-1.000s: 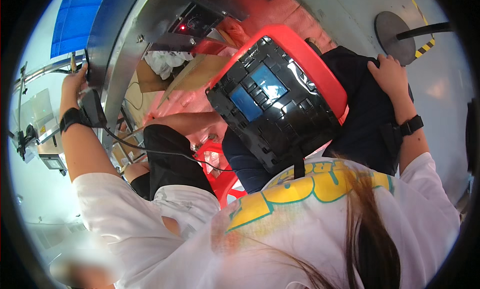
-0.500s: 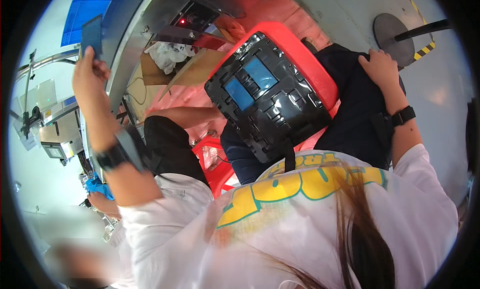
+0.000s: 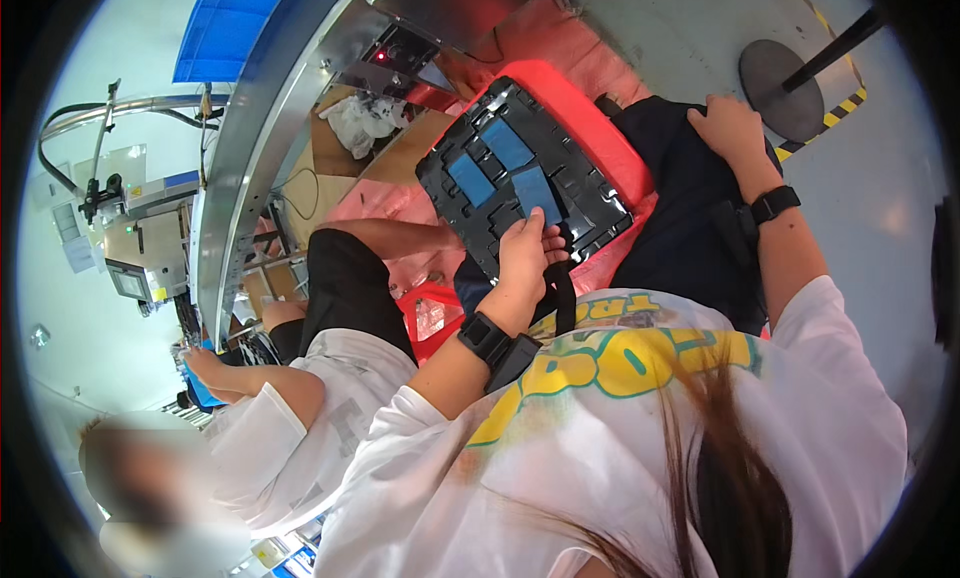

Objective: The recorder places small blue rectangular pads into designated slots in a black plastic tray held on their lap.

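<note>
A black moulded plastic tray [image 3: 590, 188] with shaped recesses lies tilted in front of my lap. Two flat blue rectangular plates sit in it, a nearer-left plate [image 3: 470, 179] and a farther plate [image 3: 507, 143]. Over the tray's right middle, my left hand [image 3: 527, 250] pinches a third blue plate [image 3: 537, 190] by its near end; whether that plate touches the tray I cannot tell. My right hand [image 3: 733, 131] rests on my dark-trousered thigh, fingers spread and holding nothing.
Under the tray is a red plastic support [image 3: 590, 118]. To the left runs a metal machine frame [image 3: 275, 128], with a blue sheet [image 3: 225, 28] beyond. A co-worker [image 3: 270, 428] sits at my left. A round black post base [image 3: 775, 88] stands at far right.
My left hand has brought the blue plate from beside the metal frame, right and nearer, to the tray. My right hand stays on my thigh. The view has shifted slightly.
</note>
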`<action>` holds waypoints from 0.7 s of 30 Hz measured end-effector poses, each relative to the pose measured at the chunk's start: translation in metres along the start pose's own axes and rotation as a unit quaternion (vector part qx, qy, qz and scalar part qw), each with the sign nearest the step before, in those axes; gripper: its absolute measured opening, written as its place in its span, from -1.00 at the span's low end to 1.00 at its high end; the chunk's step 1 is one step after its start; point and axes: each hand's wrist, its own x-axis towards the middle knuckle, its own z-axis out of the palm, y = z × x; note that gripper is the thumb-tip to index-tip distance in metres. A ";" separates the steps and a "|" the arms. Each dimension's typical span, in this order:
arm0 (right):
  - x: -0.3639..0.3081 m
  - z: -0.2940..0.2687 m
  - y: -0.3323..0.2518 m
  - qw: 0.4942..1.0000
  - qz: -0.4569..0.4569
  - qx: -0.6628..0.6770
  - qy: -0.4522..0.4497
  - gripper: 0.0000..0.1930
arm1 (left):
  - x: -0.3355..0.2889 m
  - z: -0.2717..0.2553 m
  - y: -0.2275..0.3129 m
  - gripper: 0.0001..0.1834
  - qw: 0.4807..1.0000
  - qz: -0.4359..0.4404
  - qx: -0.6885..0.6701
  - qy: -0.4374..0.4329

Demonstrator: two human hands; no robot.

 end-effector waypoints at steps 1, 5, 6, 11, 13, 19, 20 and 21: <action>0.000 0.002 0.003 1.000 0.004 0.004 0.003 -0.57 | -0.001 0.001 0.001 -0.71 0.999 0.000 0.048 -0.015; 0.000 0.007 0.009 1.000 0.006 0.018 0.012 -0.57 | -0.005 0.003 -0.003 -0.58 0.975 -0.120 0.144 -0.122; 0.000 0.007 0.008 1.000 0.004 0.021 0.014 -0.57 | -0.006 0.003 -0.004 -0.58 0.974 -0.118 0.149 -0.121; 0.001 0.003 0.005 0.999 0.007 0.042 -0.003 -0.57 | -0.007 0.005 0.001 -0.51 0.971 -0.119 0.186 -0.094; 0.002 0.003 0.006 0.999 0.009 0.045 0.002 -0.57 | -0.008 0.008 0.005 -0.47 0.964 -0.120 0.222 -0.083; 0.004 -0.003 0.004 0.998 0.007 0.041 -0.055 -0.54 | -0.005 0.016 0.034 -0.40 0.807 -0.004 0.590 -0.020; 0.004 -0.003 0.004 0.998 0.007 0.041 -0.056 -0.54 | -0.003 0.013 0.036 -0.40 0.806 -0.005 0.591 -0.020; 0.004 -0.002 0.005 0.998 0.006 0.040 -0.057 -0.54 | 0.000 0.011 0.039 -0.44 0.770 0.076 0.633 -0.025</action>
